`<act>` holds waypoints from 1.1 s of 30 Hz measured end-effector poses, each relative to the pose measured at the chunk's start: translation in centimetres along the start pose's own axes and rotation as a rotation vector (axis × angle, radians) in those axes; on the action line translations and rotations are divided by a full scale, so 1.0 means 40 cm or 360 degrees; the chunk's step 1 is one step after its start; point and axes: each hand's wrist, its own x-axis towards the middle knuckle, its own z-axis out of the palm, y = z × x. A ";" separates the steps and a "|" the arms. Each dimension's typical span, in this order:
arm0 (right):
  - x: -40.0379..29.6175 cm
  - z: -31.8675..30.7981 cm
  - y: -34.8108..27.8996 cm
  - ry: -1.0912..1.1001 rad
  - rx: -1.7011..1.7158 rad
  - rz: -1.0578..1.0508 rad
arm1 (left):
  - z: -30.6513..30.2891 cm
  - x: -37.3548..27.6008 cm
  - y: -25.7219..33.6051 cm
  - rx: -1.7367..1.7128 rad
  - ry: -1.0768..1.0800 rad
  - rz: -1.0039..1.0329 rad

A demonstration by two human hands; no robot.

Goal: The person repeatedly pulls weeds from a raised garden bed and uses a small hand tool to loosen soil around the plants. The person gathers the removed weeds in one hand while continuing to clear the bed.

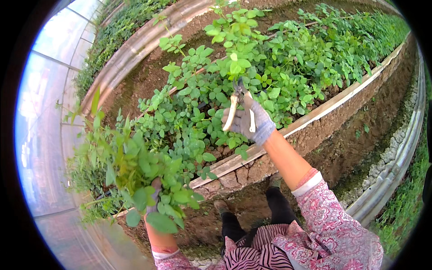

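Observation:
In my gloved right hand [251, 118] is a pair of pruning shears [239, 101] with cream-coloured handles. The handles are spread, and the dark blades point away from me at a tall leafy shoot [236, 64] in the planted bed. Whether the blades touch a stem is hard to tell. My gloved left hand [154, 194] grips a bunch of leafy cuttings [145, 168] at the lower left. Leaves cover most of that hand, so its fingers are largely hidden.
A board edging [229, 168] runs along the near side of the bed. Bare soil path [351, 145] lies under my feet. Ribbed plastic sheeting [388, 189] borders the path at right. A translucent greenhouse wall [47, 135] stands at left. More plants [337, 47] fill the bed beyond.

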 end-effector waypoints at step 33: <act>-0.072 -0.042 -0.368 0.0398 -0.4020 -0.0289 | -0.040 -0.270 -0.112 0.1108 0.0175 0.0588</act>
